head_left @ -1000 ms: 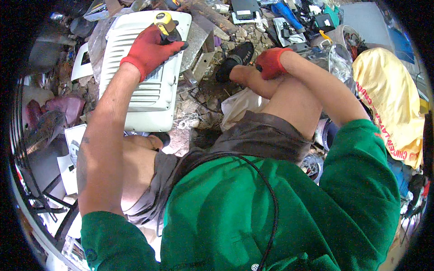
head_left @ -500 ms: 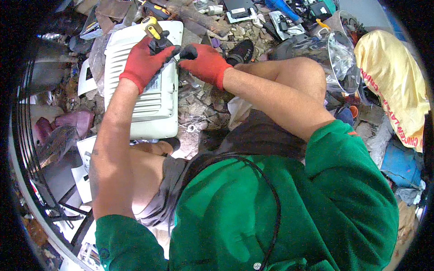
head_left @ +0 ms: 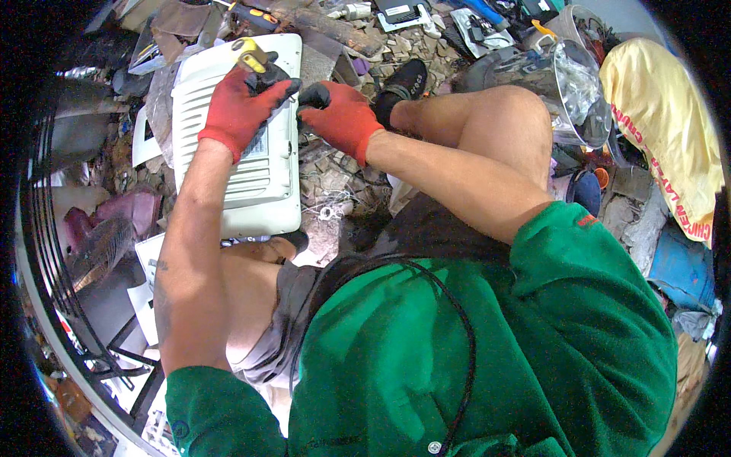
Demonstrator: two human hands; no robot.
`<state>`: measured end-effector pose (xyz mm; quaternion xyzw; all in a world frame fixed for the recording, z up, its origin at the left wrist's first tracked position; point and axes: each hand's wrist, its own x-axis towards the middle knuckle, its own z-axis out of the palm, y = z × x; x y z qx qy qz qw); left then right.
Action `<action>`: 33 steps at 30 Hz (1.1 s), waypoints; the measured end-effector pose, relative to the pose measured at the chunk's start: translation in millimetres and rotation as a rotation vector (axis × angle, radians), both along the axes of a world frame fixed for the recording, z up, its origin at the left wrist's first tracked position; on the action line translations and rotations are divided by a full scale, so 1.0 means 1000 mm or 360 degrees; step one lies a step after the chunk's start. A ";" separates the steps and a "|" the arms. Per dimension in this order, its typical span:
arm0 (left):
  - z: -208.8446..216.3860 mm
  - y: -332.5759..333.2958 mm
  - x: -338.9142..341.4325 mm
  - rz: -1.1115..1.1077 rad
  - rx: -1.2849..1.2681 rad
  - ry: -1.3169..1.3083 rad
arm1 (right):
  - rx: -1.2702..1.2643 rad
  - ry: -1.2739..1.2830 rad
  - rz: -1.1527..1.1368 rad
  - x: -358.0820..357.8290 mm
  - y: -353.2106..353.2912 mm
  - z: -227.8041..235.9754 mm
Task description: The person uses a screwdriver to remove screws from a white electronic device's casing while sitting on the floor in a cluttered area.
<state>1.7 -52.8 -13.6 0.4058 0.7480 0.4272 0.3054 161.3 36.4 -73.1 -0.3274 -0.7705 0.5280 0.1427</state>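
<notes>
A whitish ribbed casing (head_left: 263, 217) with rounded corners and a pale label lies in front of me, left of centre. Over its upper part is my left hand (head_left: 237, 114), in a red glove with black fingertips. It is closed round a tool with a yellow-and-black handle (head_left: 250, 56); the tool's working end is hidden, so its kind is unclear. My right hand (head_left: 343, 120), gloved the same way, is at the casing's right edge. Its thumb and fingers are pinched together close to the left fingertips. Whatever they hold is too small or hidden to name.
Stone chips and scraps (head_left: 335, 183) cover the ground. A clear bucket (head_left: 582, 107) holding plastic stands to the right, beside a yellow sack (head_left: 659, 114). An orange-and-black screwdriver (head_left: 257, 15) lies beyond the casing. Black metal bars (head_left: 57, 251) run along the left.
My right hand has drawn slightly left and down, still pinched at the casing's edge. The left hand keeps its hold on the yellow-and-black tool. The whole view has shifted a little.
</notes>
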 end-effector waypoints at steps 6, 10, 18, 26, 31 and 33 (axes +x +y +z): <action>0.000 -0.003 -0.001 0.0074 -0.0073 0.0019 | 0.0054 0.0007 0.0042 0.002 0.001 0.005; 0.004 0.002 0.005 0.0048 0.0011 0.0009 | -0.0037 -0.0010 0.0041 0.002 0.003 0.004; -0.003 -0.003 0.004 0.0032 -0.0005 -0.0034 | -0.0114 -0.0168 0.0082 -0.003 0.006 -0.007; -0.016 0.005 0.003 -0.0026 0.0195 0.0271 | 0.0417 0.0992 -0.0054 -0.004 0.039 0.051; -0.009 -0.001 0.000 -0.0109 0.0083 0.0412 | 0.0888 0.0900 0.0689 0.004 0.064 0.122; -0.009 0.002 0.000 -0.0078 -0.0049 0.0440 | 0.1002 0.0851 0.0627 0.004 0.064 0.122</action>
